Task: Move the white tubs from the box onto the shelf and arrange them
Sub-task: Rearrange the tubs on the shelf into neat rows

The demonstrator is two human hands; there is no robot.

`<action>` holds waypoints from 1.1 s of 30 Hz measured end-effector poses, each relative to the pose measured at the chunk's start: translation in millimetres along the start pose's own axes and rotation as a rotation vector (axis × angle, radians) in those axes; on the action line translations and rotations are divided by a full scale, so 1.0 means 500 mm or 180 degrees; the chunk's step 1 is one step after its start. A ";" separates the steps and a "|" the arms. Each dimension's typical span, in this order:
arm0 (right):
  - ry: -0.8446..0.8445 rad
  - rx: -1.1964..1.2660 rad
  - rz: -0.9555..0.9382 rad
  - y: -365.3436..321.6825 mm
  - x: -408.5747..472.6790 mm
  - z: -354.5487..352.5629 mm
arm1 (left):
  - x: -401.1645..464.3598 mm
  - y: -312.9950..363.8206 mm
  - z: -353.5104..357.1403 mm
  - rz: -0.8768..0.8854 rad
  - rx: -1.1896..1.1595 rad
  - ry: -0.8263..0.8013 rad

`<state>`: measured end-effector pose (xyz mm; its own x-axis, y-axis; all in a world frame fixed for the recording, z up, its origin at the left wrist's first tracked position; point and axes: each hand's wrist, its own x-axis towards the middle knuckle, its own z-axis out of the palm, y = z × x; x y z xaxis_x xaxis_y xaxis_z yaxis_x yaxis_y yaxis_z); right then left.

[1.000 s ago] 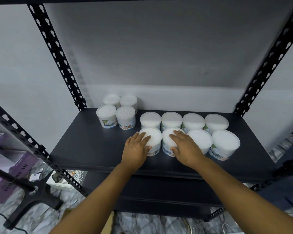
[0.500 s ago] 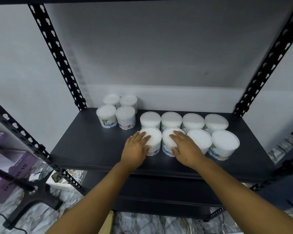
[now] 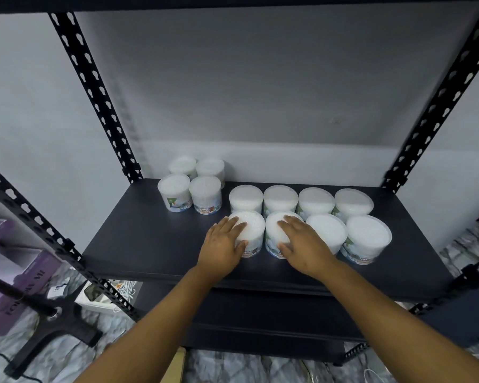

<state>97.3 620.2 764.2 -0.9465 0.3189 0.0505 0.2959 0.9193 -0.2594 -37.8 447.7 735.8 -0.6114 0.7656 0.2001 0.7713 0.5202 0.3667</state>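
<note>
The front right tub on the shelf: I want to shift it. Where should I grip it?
Grip the front right tub around its round side wall, coming from the front and its free right side. A neighbouring tub crowds its left, and another stands behind.

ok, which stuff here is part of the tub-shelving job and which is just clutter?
Job:
- left hand and right hand, each gripping a front-row white tub
- other tubs in rows
- black shelf

Clutter:
- purple box on the floor
- black stand base
- white cables
</note>
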 end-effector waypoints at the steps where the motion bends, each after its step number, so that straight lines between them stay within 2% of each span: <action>1: 0.0031 0.0015 0.0014 -0.001 0.000 -0.001 | 0.000 0.003 -0.003 -0.0010 -0.0035 0.0038; 8: 0.0088 0.0128 0.0182 -0.018 0.013 -0.009 | 0.014 0.008 -0.030 -0.0135 0.0169 0.0018; 16: 0.0060 0.0077 0.0188 -0.049 0.071 -0.008 | 0.042 -0.048 -0.065 -0.0249 0.0241 0.0024; 33: 0.0227 0.0036 0.0092 -0.242 0.315 0.026 | 0.137 -0.309 -0.193 -0.0212 0.0238 0.0206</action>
<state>-89.4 556.1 791.1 -0.9258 0.3612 0.1114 0.3211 0.9070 -0.2726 -215.8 383.2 780.7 -0.6701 0.7035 0.2367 0.7381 0.5978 0.3127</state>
